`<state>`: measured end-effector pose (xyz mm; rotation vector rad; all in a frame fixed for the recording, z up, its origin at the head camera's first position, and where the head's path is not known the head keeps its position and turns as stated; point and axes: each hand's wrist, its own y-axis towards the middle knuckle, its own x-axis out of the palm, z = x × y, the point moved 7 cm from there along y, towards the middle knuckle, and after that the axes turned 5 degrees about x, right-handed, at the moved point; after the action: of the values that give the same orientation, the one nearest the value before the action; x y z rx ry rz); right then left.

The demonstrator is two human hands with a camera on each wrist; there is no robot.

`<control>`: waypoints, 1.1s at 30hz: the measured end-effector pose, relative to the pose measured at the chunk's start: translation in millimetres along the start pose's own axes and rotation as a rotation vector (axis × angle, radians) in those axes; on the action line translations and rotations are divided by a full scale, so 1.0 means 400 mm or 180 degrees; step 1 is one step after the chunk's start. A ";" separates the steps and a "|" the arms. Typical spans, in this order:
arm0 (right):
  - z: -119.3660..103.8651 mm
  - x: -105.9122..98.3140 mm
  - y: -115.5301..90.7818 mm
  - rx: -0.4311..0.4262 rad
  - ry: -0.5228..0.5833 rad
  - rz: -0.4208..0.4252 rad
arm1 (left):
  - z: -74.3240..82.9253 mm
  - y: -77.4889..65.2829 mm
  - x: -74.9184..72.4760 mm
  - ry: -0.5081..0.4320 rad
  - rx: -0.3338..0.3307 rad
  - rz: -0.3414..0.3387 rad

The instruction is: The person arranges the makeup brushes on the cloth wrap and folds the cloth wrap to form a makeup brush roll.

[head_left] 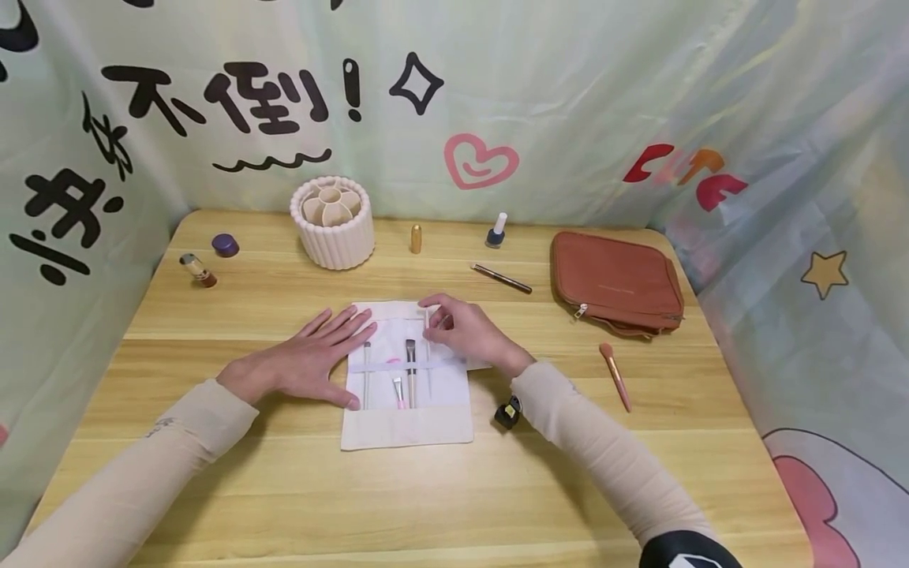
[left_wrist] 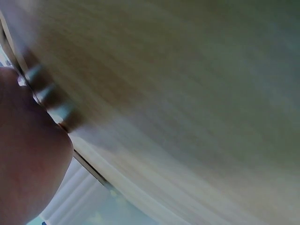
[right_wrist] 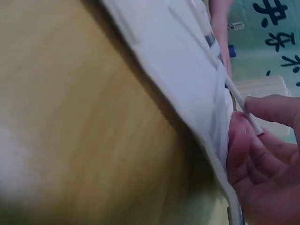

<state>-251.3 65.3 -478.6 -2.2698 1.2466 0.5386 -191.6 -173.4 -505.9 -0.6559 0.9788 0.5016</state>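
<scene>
The left hand lies splayed while the right hand pinches.

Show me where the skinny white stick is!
The right wrist view shows the skinny white stick pinched in the right hand; in the head view, it's right of the dark brush, over the white cloth.

1. Bench: wood-grained; printed cloth behind, bearing lettering, heart, star.
2. Ribbed holder: pale, upright near rear edge, petal-shaped compartments.
3. Left of holder: purple cap; small brown-ended tube nearby.
4. Right: gold tube; white-capped bottle, upright.
5. Dark pen: lies near brown zipped case.
</scene>
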 end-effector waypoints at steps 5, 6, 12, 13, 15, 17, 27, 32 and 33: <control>-0.011 0.019 -0.015 -0.0147 -0.0634 -0.0019 | -0.003 0.003 0.003 0.0061 0.0013 0.0011; -0.014 0.021 -0.017 -0.0163 -0.0733 -0.0018 | -0.003 0.004 0.003 0.0070 0.0014 0.0016; -0.025 0.033 -0.033 -0.0115 -0.1000 -0.0055 | 0.000 0.005 0.001 0.0070 0.0013 0.0032; -0.026 0.035 -0.035 -0.0089 -0.1012 -0.0059 | -0.001 0.005 0.001 0.0069 0.0014 0.0037; -0.024 0.038 -0.040 -0.0035 -0.1006 -0.0073 | -0.001 0.004 0.001 0.0071 0.0013 0.0043; -0.021 0.040 -0.044 0.0029 -0.0984 -0.0071 | -0.002 0.004 0.002 0.0076 0.0015 0.0045; -0.019 0.029 -0.052 0.0040 -0.0887 0.0017 | -0.004 0.000 0.004 0.0049 0.0007 0.0042; -0.014 -0.043 -0.087 -0.0002 -0.0657 0.0314 | 0.000 0.001 0.003 0.0058 0.0033 0.0060; -0.010 -0.062 -0.099 -0.0017 -0.0599 0.0371 | 0.001 0.001 0.002 0.0053 0.0041 0.0068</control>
<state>-229.5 97.9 -452.7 -2.1044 1.2883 0.7796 -191.4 -172.7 -506.7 -0.6394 1.0049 0.5089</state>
